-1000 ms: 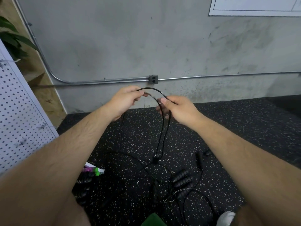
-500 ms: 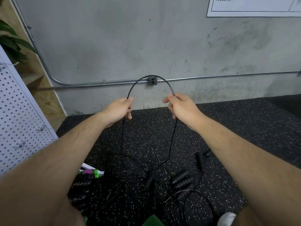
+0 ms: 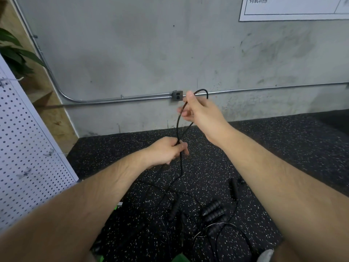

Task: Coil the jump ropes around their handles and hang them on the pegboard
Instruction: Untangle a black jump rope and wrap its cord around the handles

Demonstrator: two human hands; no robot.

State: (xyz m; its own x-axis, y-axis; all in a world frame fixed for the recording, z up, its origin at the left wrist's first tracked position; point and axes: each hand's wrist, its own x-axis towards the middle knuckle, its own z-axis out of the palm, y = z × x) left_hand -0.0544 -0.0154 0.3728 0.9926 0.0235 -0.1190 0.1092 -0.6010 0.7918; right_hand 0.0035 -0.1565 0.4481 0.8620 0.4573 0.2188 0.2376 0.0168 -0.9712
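Head view, black rope pinched btwn right hand, left hand

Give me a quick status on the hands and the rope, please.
Both hands closed on black rope: left hand low, right hand high. Handles tangled on floor. Pegboard at left, no rope hung.

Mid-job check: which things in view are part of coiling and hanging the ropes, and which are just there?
Job:
black rope, held by left hand and right hand
rope handles on the floor
pegboard

Just there:
wall outlet
conduit pipe
plant
wall poster
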